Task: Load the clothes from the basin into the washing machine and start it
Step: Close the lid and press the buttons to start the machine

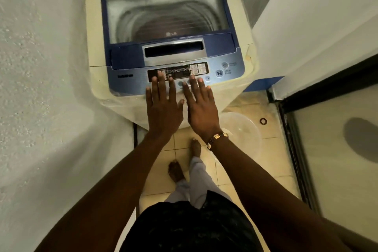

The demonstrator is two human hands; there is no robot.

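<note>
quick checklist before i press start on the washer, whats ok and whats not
1. Lid closed: ok.
2. Clothes inside drum: cannot tell, the glass is hazy.
3. Basin on the floor emptied: ok, nothing shows in it.
4. Panel display powered on: cannot tell, blurred.
5. Start/pause button free to reach: ok, uncovered, right of both hands.
6. Left hand and right hand free: ok, flat and open, holding nothing.

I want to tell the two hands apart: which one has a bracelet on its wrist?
The right hand, the one nearer the start/pause button. A beaded bracelet circles its wrist, while the left hand has a bare wrist. Both lie flat over the washing machine's control panel.
</note>
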